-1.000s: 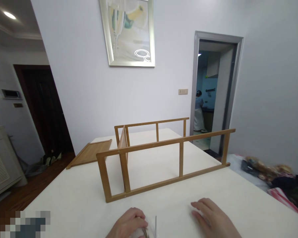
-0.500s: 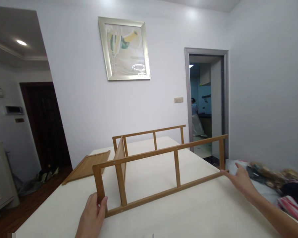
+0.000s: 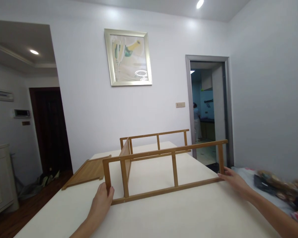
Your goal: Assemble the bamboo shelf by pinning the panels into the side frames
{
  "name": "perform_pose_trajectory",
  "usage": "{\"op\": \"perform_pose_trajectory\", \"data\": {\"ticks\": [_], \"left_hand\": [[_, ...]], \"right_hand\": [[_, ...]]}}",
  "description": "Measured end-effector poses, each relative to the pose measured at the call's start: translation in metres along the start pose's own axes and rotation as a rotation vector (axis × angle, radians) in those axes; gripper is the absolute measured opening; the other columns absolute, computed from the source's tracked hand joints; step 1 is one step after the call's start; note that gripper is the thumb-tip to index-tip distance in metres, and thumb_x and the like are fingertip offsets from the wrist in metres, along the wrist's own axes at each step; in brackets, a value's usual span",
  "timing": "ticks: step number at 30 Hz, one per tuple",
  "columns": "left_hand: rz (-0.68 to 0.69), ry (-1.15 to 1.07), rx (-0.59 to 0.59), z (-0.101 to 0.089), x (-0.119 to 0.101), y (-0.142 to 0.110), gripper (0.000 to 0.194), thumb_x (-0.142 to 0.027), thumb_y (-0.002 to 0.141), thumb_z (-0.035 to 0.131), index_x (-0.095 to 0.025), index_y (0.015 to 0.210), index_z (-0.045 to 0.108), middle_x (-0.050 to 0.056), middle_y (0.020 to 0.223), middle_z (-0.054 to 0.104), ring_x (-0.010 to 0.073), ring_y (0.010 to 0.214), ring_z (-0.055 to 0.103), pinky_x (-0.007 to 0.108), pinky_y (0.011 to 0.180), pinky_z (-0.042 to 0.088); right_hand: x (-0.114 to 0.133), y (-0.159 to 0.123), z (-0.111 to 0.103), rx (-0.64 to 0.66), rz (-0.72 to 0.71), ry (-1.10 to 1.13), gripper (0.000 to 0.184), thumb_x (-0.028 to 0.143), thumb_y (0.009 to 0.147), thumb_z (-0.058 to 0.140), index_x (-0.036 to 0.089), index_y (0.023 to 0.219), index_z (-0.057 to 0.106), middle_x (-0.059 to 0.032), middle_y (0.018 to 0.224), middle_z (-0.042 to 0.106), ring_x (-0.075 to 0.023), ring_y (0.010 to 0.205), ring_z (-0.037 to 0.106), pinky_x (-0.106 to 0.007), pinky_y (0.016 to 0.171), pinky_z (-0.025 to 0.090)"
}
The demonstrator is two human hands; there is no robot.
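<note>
On table | left hand, right hand: fingers grasping one frame (two ladder sides) | one panel beside

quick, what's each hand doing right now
left hand: closed on the near frame's left end
right hand: gripping its right end

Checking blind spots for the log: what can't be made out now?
All in the head view:
- left hand, right hand: some fingertips, behind the side frame
- table: near side, cut off by bottom edge
- person: too small, partly behind doorframe
- heap: blurred, cut off by right edge
</note>
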State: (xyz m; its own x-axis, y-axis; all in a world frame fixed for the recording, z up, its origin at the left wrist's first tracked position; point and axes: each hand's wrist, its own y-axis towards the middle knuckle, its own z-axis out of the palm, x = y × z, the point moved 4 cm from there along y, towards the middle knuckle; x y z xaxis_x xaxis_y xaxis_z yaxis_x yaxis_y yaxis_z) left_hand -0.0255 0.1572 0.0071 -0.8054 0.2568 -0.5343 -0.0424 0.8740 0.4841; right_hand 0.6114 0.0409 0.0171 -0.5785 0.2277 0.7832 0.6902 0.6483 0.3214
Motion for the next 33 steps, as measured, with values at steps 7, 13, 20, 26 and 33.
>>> {"op": "perform_pose_trajectory", "data": {"ticks": [7, 13, 20, 26, 33], "left_hand": [[-0.136, -0.07, 0.02, 0.011, 0.012, 0.038, 0.017, -0.028, 0.086, 0.043, -0.016, 0.087, 0.055, 0.014, 0.092, 0.064, 0.0312, 0.095, 0.063, 0.04, 0.083, 0.048], [-0.207, -0.303, 0.131, 0.025, 0.025, 0.044, 0.044, -0.023, 0.088, 0.046, -0.015, 0.131, 0.048, 0.015, 0.135, 0.059, 0.0204, 0.121, 0.059, 0.028, 0.096, 0.047], [-0.103, -0.393, 0.21, 0.055, -0.034, -0.008, 0.05, -0.021, 0.081, 0.051, -0.01, 0.13, 0.053, 0.015, 0.141, 0.054, 0.0222, 0.13, 0.05, 0.032, 0.111, 0.035], [0.274, -0.367, 0.493, 0.037, -0.165, -0.086, 0.035, -0.032, 0.084, 0.051, -0.019, 0.113, 0.066, 0.008, 0.113, 0.07, 0.0223, 0.103, 0.063, 0.037, 0.096, 0.046], [0.292, -0.452, 0.666, 0.036, -0.232, -0.123, 0.056, -0.039, 0.082, 0.056, -0.013, 0.131, 0.055, 0.013, 0.13, 0.062, 0.0254, 0.113, 0.058, 0.038, 0.101, 0.043]], "right_hand": [[-0.003, 0.001, 0.003, 0.044, -0.03, -0.126, 0.044, 0.046, 0.072, 0.052, 0.015, 0.096, 0.071, -0.0185, 0.105, 0.074, -0.0407, 0.105, 0.065, -0.044, 0.087, 0.048], [0.022, -0.062, -0.012, 0.111, -0.208, -0.152, 0.033, 0.052, 0.074, 0.049, 0.023, 0.075, 0.064, -0.0113, 0.082, 0.076, -0.0343, 0.08, 0.07, -0.038, 0.069, 0.049], [0.064, -0.148, -0.009, 0.176, -0.275, -0.133, 0.031, 0.056, 0.078, 0.045, 0.027, 0.067, 0.048, -0.0045, 0.066, 0.072, -0.027, 0.063, 0.068, -0.033, 0.06, 0.045], [0.088, -0.181, 0.018, 0.283, -0.322, -0.164, 0.031, 0.055, 0.084, 0.043, 0.027, 0.071, 0.047, -0.0027, 0.069, 0.072, -0.0249, 0.065, 0.068, -0.031, 0.06, 0.045], [0.11, -0.205, 0.053, 0.278, -0.416, -0.114, 0.025, 0.049, 0.087, 0.045, 0.027, 0.074, 0.049, -0.0021, 0.069, 0.071, -0.0247, 0.066, 0.069, -0.031, 0.06, 0.046]]}}
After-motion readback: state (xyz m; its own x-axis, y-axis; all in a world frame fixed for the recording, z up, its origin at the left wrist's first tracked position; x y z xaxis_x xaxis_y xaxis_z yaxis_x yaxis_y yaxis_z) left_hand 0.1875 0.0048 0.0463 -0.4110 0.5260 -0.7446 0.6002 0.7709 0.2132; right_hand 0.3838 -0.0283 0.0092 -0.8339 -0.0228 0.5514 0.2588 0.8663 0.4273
